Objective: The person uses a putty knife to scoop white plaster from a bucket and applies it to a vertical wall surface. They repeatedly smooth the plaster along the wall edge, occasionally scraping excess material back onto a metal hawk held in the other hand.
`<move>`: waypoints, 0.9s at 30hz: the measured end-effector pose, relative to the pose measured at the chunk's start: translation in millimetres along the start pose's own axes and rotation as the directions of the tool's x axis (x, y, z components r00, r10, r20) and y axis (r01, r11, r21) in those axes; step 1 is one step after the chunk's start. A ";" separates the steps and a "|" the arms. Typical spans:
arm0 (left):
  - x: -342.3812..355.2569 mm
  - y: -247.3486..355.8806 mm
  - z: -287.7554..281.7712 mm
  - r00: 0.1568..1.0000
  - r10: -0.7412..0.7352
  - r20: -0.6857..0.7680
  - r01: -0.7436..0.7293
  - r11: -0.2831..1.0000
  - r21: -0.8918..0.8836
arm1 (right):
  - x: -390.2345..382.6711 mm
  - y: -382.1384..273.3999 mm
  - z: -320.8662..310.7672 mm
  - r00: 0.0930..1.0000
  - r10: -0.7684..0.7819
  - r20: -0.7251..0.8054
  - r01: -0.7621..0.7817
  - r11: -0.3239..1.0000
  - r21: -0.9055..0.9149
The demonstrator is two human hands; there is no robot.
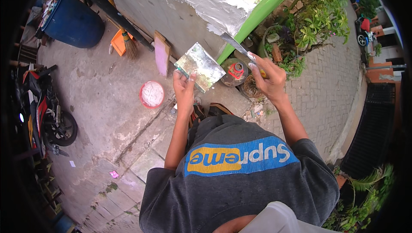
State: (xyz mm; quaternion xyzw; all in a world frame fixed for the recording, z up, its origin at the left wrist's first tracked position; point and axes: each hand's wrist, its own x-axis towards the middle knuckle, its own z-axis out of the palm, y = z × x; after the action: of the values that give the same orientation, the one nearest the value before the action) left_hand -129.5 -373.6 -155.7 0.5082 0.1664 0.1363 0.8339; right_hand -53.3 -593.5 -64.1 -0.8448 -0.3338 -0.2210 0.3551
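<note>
My left hand is closed on the near left edge of a flat rectangular board, its face smeared with white and grey. In my right hand is a putty knife with a yellow handle, mostly covered by my fingers. Its metal blade points up and left to the lower edge of a white filler patch at the wall's corner. Whether the blade touches the wall, I cannot tell. White smears mark my right fingers. A round red tub of white paste stands on the ground left of my left hand.
Beside the wall leans a pink board. Further left are a broom, an orange dustpan, a blue barrel and a motorcycle. Potted plants crowd the right of the wall's green edge, bordering brick paving.
</note>
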 end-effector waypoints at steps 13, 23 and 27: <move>-0.5 -4.1 2.4 0.999 0.033 -0.015 -0.033 0.999 -0.007 | -20.3 14.6 -24.4 0.994 0.010 0.106 0.003 0.993 -0.117; 0.8 -4.6 0.4 0.999 0.012 -0.031 -0.012 1.000 0.001 | 9.4 -46.2 -33.8 0.943 0.118 0.312 -0.100 0.992 -0.076; -0.1 -10.0 0.3 0.997 0.029 -0.067 -0.028 1.000 0.006 | 0.4 -32.8 -26.4 0.954 0.106 0.281 -0.073 0.990 -0.125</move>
State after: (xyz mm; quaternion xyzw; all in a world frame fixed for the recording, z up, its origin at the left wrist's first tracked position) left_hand -128.8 -378.3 -164.4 0.5078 0.1875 0.1649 0.8245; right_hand -80.2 -595.8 -31.8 -0.9008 -0.3301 -0.0984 0.2642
